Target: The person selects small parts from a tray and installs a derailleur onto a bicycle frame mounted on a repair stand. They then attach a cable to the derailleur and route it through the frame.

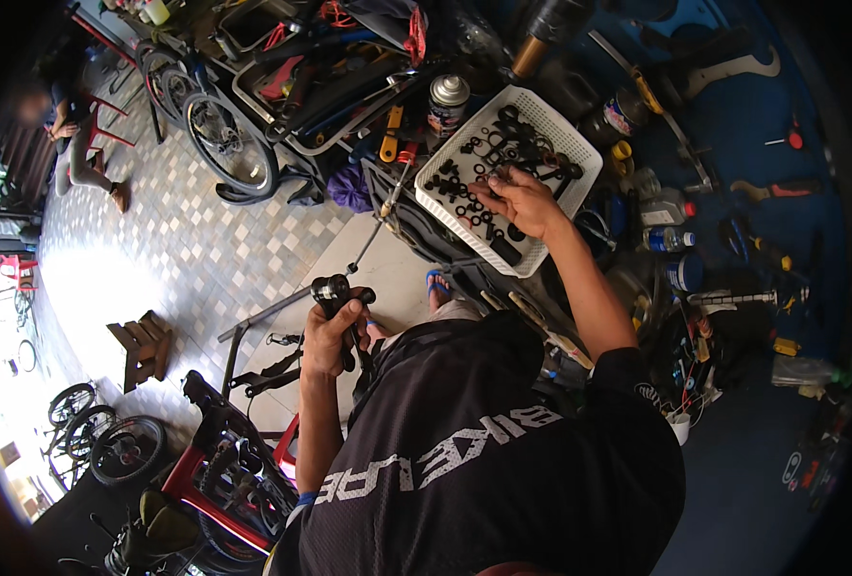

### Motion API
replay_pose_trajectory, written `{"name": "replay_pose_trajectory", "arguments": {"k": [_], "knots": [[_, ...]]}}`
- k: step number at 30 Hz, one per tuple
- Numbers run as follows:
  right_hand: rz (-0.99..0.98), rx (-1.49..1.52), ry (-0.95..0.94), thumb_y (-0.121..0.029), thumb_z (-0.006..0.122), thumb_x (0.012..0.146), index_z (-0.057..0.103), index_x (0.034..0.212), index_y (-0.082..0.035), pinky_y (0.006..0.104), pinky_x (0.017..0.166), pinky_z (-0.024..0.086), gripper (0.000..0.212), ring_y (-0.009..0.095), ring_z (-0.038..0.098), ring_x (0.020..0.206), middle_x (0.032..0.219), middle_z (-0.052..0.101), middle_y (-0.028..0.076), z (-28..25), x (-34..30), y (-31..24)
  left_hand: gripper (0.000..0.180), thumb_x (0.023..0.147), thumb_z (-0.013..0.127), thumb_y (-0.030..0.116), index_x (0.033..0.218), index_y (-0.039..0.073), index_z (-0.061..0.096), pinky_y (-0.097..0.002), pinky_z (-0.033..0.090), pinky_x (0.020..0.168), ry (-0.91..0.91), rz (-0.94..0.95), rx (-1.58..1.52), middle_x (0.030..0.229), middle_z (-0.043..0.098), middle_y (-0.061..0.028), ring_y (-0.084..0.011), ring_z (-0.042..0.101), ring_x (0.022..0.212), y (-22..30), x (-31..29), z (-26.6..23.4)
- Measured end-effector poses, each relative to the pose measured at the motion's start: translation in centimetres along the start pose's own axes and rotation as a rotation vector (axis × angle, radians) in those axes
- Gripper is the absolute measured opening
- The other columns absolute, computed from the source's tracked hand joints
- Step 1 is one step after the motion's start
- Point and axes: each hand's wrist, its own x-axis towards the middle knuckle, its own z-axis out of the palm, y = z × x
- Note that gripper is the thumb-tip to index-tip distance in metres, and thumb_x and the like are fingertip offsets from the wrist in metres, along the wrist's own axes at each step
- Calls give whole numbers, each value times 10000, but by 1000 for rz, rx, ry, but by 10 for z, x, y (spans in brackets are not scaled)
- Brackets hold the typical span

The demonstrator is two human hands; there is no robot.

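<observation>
My left hand [328,338] is closed around a black bike part [332,291] with rounded, tube-like ends; its exact kind I cannot make out. Over a white perforated plastic basket [451,223] is my right hand [526,201], fingers apart and slightly curled above the contents. Black rings, spacers and short tubes [514,132] lie loose in the basket, spread toward its far end. No part shows held in the right hand.
A spray can [449,99] stands left of the basket. Bottles [666,239] are to its right, and tools hang on the blue wall [733,245]. A red bike frame [195,480] is at lower left, a wooden stool [142,350] beyond. Another person [85,154] sits far left.
</observation>
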Motion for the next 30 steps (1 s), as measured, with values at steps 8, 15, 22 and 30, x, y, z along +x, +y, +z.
{"name": "replay_pose_trajectory", "arguments": {"k": [8,15,22,30], "knots": [[-35,-561,40,-207,527,1066,491,1160,-53,242,538,544,184,144,702,698,864,697,82,-2,3,-20,385,920,748,227,1174,-41,639,-299,506,474,13,4,-4,866,632,-77,-138,578,632,4,6,-1],[-156,-947,122,-302,557,1055,541,1176,-68,283,503,409,264,79,504,544,703,568,11,-8,7,-14,354,934,730,183,1182,-48,630,-296,512,470,24,7,-52,858,634,-86,-134,589,625,-2,3,-4],[-345,-1100,139,-432,596,1019,643,1075,-71,318,572,423,368,105,516,590,735,615,16,-11,13,-7,361,931,733,187,1183,-48,626,-292,508,477,35,20,-63,858,632,-76,-126,579,631,-4,-1,-8],[-331,-1238,233,-475,461,1064,622,1084,-78,360,602,444,428,167,574,586,671,565,57,-19,18,2,372,903,758,173,1167,-67,650,-287,507,472,2,63,37,775,637,-69,-135,594,584,2,-10,-6]]}}
